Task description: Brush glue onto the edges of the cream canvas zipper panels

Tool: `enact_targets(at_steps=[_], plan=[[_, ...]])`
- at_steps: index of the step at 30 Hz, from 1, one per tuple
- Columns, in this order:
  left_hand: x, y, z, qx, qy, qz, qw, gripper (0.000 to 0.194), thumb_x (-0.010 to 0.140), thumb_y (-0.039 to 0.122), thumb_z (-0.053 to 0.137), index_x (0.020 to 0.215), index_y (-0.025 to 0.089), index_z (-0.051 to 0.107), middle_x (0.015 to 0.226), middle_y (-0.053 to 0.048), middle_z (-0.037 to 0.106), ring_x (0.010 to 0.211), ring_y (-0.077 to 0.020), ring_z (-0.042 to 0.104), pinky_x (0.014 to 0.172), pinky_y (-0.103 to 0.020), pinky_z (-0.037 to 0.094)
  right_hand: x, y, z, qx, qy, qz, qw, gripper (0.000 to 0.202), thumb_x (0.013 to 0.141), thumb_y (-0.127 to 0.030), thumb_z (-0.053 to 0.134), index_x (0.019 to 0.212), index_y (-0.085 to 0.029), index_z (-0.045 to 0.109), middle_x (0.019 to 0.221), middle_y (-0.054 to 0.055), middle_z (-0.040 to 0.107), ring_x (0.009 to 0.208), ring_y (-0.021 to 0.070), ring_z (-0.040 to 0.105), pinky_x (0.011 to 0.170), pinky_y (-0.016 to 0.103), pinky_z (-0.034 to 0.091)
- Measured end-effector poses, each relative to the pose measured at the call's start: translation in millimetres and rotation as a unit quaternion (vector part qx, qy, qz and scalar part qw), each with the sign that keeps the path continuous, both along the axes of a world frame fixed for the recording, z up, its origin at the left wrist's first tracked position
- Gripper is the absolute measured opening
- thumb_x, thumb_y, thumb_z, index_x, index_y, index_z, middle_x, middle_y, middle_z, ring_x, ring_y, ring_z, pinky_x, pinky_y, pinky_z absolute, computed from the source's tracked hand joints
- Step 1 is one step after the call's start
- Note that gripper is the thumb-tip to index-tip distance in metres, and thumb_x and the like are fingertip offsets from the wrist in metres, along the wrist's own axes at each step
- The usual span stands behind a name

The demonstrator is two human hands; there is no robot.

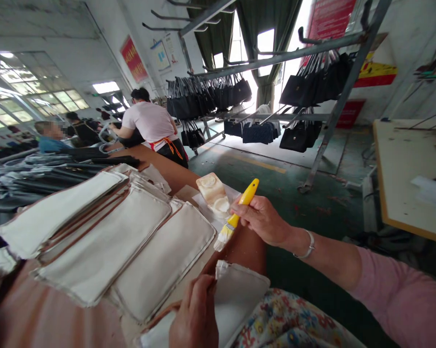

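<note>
In my right hand (263, 220) is a yellow-handled paintbrush (245, 198), its bristles pointing down to the left and coated white. The brush tip is above the near corner of the table, close to a white fabric bag panel (241, 285). My left hand (195, 311) is closed on that panel, which lies by my lap; a brown strip shows along its far side. Just beyond the brush lies a beige cut-open plastic container (212, 193) with white matter in it. Left of my hands, more white panels (163, 261) with brown edges overlap in a row.
The brown-covered table (167, 166) runs away to the left, with dark bag pieces (54, 176) heaped on it. A person in a pale shirt (149, 121) stands at its far end. Black bags (192, 99) hang on a metal rack (334, 111). Another table (410, 169) stands right.
</note>
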State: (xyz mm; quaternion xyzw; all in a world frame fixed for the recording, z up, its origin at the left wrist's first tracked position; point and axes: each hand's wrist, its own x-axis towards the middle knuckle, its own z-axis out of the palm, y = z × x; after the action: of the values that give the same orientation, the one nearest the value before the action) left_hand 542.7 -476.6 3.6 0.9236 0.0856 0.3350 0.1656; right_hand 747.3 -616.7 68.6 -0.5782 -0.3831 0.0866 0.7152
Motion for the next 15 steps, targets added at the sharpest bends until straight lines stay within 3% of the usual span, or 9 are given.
enact_targets(at_steps=[6,11,15], plan=[[-8,-11,-7.7,0.046,-0.075,-0.043,0.995,0.017,0.09,0.028,0.058,0.106,0.023,0.059,0.096,-0.007,0.071,0.085,-0.0159,0.071,0.073,-0.022,0.058,-14,-7,5.4,-0.008,0.068,0.047,0.997,0.035,0.086,-0.046,0.064,0.074,-0.014,0.063,0.055,-0.003,0.048,0.049,0.0079,0.04,0.043,0.018,0.029],[-21,-9,3.3,0.199,-0.12,-0.086,0.969,0.021,0.085,0.016,0.062,0.106,0.019,0.064,0.096,-0.01,0.074,0.097,-0.0216,0.071,0.082,-0.03,0.058,-20,-16,16.1,-0.007,0.113,0.071,0.991,0.032,0.086,-0.044,0.065,0.076,-0.013,0.064,0.054,-0.003,0.047,0.046,0.0068,0.038,0.04,0.017,0.026],[-27,-3,7.2,0.304,-0.108,-0.121,0.939,0.022,0.087,0.009,0.055,0.105,0.015,0.067,0.1,-0.011,0.075,0.106,-0.0265,0.068,0.084,-0.035,0.056,-32,-21,24.7,-0.023,0.069,0.074,0.995,0.032,0.089,-0.044,0.062,0.079,-0.014,0.063,0.059,-0.002,0.05,0.046,0.0071,0.038,0.041,0.019,0.028]])
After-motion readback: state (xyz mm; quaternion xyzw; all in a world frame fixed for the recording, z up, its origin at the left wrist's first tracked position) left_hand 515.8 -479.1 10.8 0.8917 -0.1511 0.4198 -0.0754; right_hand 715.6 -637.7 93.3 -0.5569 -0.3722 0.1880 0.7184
